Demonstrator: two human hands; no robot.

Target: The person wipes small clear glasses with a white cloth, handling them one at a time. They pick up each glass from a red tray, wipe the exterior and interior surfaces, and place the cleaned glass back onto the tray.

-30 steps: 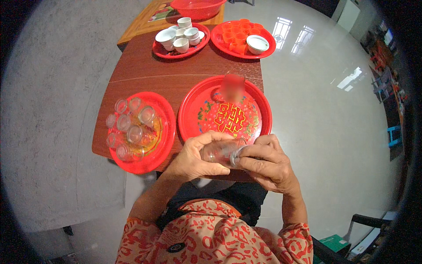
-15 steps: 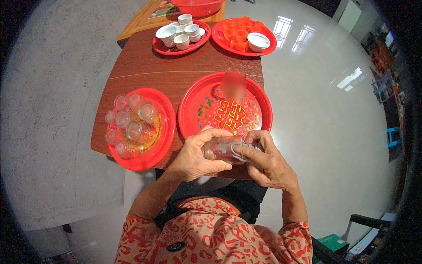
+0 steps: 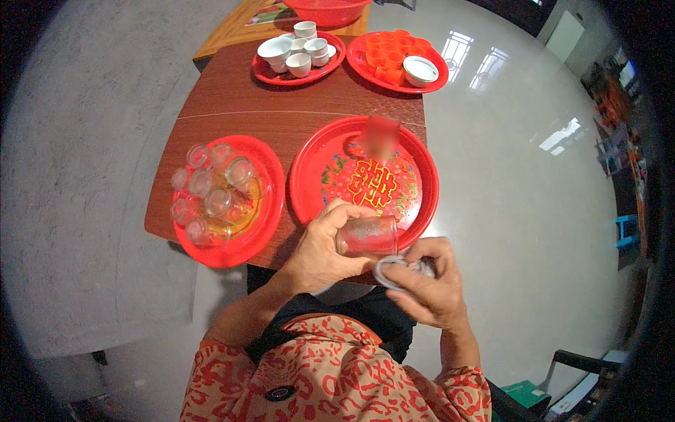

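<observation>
My left hand is wrapped round the base of a clear drinking glass, which lies sideways with its mouth pointing right, above the near edge of a round red tray. Just outside the mouth, my right hand pinches a crumpled grey-white cloth; its exact kind is hard to make out. To the left, several clear glasses stand upside down on another red tray. A blurred reddish object sits at the far side of the middle tray.
On the brown wooden table, a far red tray bears stacked white cups and bowls. Beside it, another holds orange cups and a white bowl. A red basin stands behind. The table's right edge borders shiny floor.
My right hand has drawn the cloth out of the glass's mouth, moving right and toward me. The left hand keeps its hold on the glass. The view has shifted slightly.
</observation>
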